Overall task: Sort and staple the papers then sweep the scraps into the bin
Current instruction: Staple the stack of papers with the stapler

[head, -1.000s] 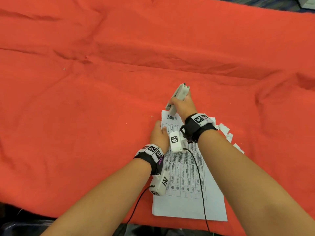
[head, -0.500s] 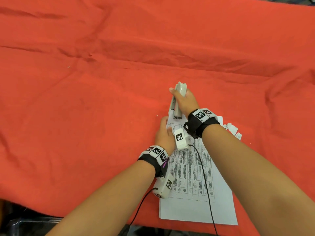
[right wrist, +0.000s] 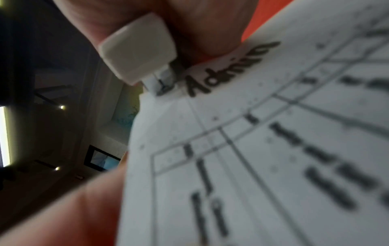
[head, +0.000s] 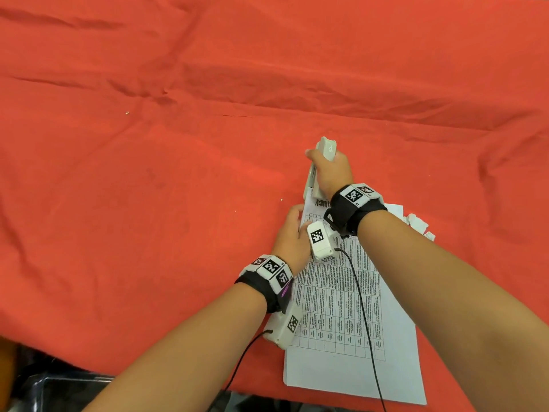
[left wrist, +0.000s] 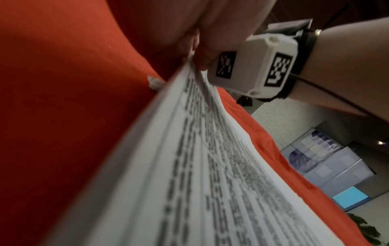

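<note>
A stack of printed papers (head: 341,307) with a table and the handwritten word "Admin" lies on the red cloth near the front edge. My left hand (head: 292,230) pinches the stack's left edge near the top corner and lifts it (left wrist: 189,69). My right hand (head: 329,171) grips a white stapler (head: 315,173), whose mouth sits over the top left corner of the papers (right wrist: 164,88), just left of "Admin". The stapler's white nose (right wrist: 136,48) shows clearly in the right wrist view. Torn white scraps (head: 416,224) lie at the stack's top right corner.
The red cloth (head: 178,173) covers the whole table, wrinkled towards the back. Two tiny white specks (head: 127,113) lie on it to the left. A dark container (head: 59,391) shows below the table's front edge at the lower left.
The right hand has swung the stapler from a slant to nearly straight along the papers' left edge and brought its mouth onto the top corner. The left hand stays on the left edge.
</note>
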A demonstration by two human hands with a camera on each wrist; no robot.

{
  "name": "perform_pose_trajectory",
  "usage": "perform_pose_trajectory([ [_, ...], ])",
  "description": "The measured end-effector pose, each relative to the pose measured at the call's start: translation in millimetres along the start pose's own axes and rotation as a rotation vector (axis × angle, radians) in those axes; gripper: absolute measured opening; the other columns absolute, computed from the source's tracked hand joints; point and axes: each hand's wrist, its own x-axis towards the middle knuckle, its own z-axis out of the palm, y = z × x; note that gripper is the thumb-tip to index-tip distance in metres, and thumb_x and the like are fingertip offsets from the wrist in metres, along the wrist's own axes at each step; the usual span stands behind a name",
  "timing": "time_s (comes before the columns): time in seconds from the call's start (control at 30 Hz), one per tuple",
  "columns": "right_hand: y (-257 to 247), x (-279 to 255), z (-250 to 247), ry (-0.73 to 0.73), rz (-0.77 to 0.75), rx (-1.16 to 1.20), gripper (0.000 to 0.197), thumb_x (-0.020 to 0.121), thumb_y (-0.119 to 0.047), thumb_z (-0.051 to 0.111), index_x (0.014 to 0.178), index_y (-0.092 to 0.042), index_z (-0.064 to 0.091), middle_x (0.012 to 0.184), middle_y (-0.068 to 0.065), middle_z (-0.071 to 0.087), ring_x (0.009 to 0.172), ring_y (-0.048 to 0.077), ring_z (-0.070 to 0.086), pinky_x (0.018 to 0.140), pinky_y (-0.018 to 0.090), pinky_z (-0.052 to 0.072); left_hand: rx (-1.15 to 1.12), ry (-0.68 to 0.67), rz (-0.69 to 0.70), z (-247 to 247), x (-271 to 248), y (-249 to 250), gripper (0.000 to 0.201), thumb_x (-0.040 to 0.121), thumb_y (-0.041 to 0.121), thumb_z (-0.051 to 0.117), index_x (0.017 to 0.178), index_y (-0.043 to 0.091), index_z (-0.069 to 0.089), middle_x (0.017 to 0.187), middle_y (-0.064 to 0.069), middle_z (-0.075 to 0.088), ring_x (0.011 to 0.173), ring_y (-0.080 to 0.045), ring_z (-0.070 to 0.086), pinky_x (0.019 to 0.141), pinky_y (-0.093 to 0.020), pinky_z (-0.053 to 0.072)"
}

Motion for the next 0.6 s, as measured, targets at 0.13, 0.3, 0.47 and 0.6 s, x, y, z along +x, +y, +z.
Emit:
perform_pose_trajectory([
  [0.13,1,0,-1,0.035,0.019,0.041,0.035,0.083,-0.021,0.067,0.059,-0.019,0.042,0.055,-0.003,0.038,0.048,0.015,0.035,0.037,0.014,0.029,0.013,-0.045,-0.026,-7,-18,-8,0.023,0.098,0.012,0.046,0.117,0.022,0.052,0.108,0.007,0.07,0.083,-0.007,0.065,0.061,-0.017,0.044],
  [0.3,3,0,1,0.034,0.017,0.1,0.024,0.083,-0.017,0.067,0.07,-0.011,0.049,0.058,-0.002,0.041,0.051,0.015,0.037,0.038,0.013,0.032,-0.01,-0.075,-0.095,-9,-41,-22,0.021,0.096,0.012,0.052,0.115,0.02,0.053,0.099,0.021,0.066,0.093,0.005,0.064,0.081,-0.018,0.05],
  [0.47,9,2,3,0.064,0.02,0.129,0.037,0.082,-0.014,0.067,0.058,-0.019,0.039,0.055,-0.003,0.037,0.049,0.013,0.033,0.039,0.014,0.029,-0.08,-0.066,-0.144,-6,-55,-28,0.022,0.094,0.007,0.054,0.11,0.022,0.054,0.1,0.017,0.069,0.088,0.007,0.066,0.069,-0.007,0.049],
  [0.6,9,2,1,0.053,0.01,0.145,0.038,0.082,-0.016,0.067,0.057,-0.019,0.039,0.055,-0.004,0.036,0.05,0.014,0.033,0.044,0.019,0.03,-0.085,-0.05,-0.169,-6,-69,-30,0.021,0.091,0.008,0.059,0.11,0.017,0.057,0.102,0.009,0.071,0.09,0.003,0.067,0.074,-0.011,0.051],
])
